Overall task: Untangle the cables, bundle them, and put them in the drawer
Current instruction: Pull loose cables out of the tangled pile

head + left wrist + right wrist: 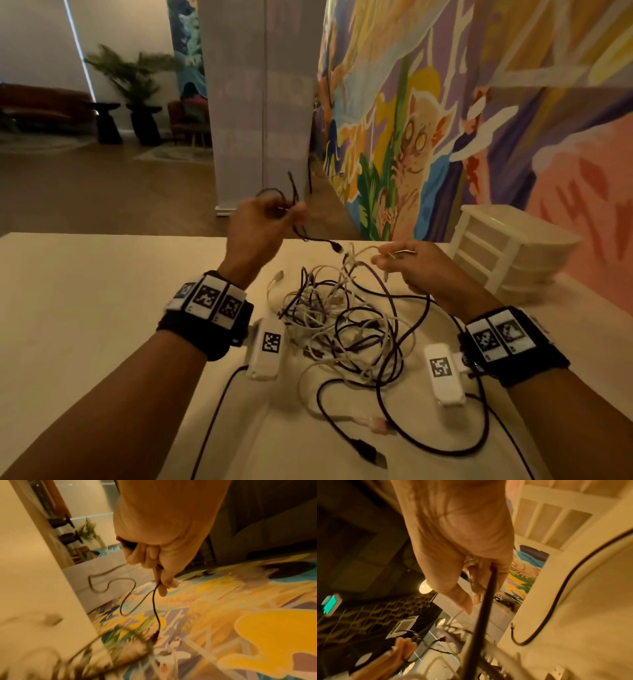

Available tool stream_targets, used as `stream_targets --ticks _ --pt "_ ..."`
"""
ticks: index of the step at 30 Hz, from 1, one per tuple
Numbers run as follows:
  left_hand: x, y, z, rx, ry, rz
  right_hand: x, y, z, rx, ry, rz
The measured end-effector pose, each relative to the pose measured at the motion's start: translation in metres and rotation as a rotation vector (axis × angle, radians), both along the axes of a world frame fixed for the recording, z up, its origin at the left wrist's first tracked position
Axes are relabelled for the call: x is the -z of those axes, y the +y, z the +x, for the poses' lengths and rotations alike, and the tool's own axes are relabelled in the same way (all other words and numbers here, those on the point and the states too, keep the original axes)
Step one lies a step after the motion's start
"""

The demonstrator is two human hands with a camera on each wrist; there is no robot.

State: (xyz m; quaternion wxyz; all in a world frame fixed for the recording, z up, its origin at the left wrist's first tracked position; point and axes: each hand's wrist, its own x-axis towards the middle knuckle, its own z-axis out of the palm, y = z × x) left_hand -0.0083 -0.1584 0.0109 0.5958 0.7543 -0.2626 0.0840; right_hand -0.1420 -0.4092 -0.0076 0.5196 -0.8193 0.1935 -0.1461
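Painted in bright yellows, purples and greens, a mural [428, 113] fills the wall beyond the pale, matte table [85, 308], and a white plastic drawer unit [507, 246] with shut, translucent fronts stands at the table's far right corner. The head view alone shows the whole tangle of cables [346, 329]: thin black and white cords looped over one another in the middle of the table, with a flat black plug lying toward the near edge. In that view the left hand [260, 222] is raised above the far edge, its fingers curled round a thin black cable [294, 219] whose loose loops stand up from the fist and whose plugged end hangs toward the heap. The left wrist view shows what the head view blurs: the smooth, round cord [155, 601] is pinched between thumb and forefinger, drooping in slack curves to a small connector. The right hand [421, 267] hovers over the far side of the tangle, gripping a white cable [363, 251] at its fingertips. From the right wrist view [467, 563], the fingers are closed, a thick dark cord [486, 601] runs out between them, and a pale strand trails from under the thumb; the left hand, blurred, shows at the bottom of that picture. Both wrists carry black bands with white coded tags.
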Motion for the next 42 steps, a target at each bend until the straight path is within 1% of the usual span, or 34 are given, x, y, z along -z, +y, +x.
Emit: stream_targets --ticks 2,5,6,9,13,16,17,18,19,21,22,23,24,27,30,33,35,39,41,42 --pt "-0.015 0.022 0.001 -0.086 -0.081 -0.08 -0.001 0.001 0.002 0.073 -0.104 -0.048" --pt "-0.03 0.04 -0.005 -0.056 -0.087 -0.178 -0.016 0.014 0.007 0.071 -0.195 0.036" --pt "-0.033 0.042 -0.009 -0.036 -0.084 -0.181 -0.021 0.022 0.008 0.077 -0.2 0.018" --pt "-0.035 0.041 -0.024 0.028 -0.077 -0.185 -0.034 0.045 0.011 0.191 -0.26 -0.191" --pt "-0.029 0.036 -0.041 0.133 -0.062 -0.273 -0.049 0.061 0.012 0.255 -0.284 -0.281" --pt "-0.024 0.033 -0.048 0.18 -0.039 -0.319 -0.051 0.057 0.013 0.295 -0.272 -0.426" --pt "-0.022 0.033 -0.049 0.192 -0.03 -0.331 -0.051 0.054 0.014 0.287 -0.259 -0.414" --pt "-0.02 0.032 -0.05 0.205 -0.023 -0.333 -0.05 0.053 0.014 0.251 -0.249 -0.324" --pt "-0.018 0.031 -0.051 0.224 -0.023 -0.329 -0.05 0.053 0.014 0.185 -0.254 -0.148" --pt "-0.016 0.028 -0.055 0.269 -0.026 -0.328 -0.051 0.056 0.013 -0.003 -0.283 0.314" --pt "-0.016 0.026 -0.057 0.284 -0.021 -0.339 -0.052 0.059 0.01 -0.078 -0.295 0.495" --pt "-0.015 0.024 -0.058 0.292 -0.014 -0.352 -0.052 0.063 0.006 -0.138 -0.308 0.612" --pt "-0.015 0.021 -0.06 0.295 -0.01 -0.362 -0.051 0.068 0.003 -0.183 -0.331 0.686" --pt "-0.016 0.015 -0.063 0.275 -0.02 -0.363 -0.049 0.077 -0.005 -0.288 -0.374 0.791" --pt "-0.016 0.011 -0.066 0.263 -0.021 -0.363 -0.049 0.08 -0.006 -0.34 -0.412 0.805" --pt "-0.015 0.008 -0.069 0.248 0.001 -0.373 -0.049 0.08 -0.004 -0.283 -0.502 0.783" --pt "-0.015 0.008 -0.072 0.266 0.034 -0.333 -0.05 0.078 0.0 -0.23 -0.564 0.777" --pt "-0.017 0.014 -0.078 0.367 0.143 -0.015 -0.051 0.07 0.007 -0.127 -0.638 0.743" --pt "-0.023 0.025 -0.079 0.479 0.213 0.136 -0.058 0.061 0.007 -0.078 -0.674 0.774" --pt "-0.027 0.033 -0.079 0.539 0.238 0.22 -0.063 0.053 0.006 -0.054 -0.718 0.821"
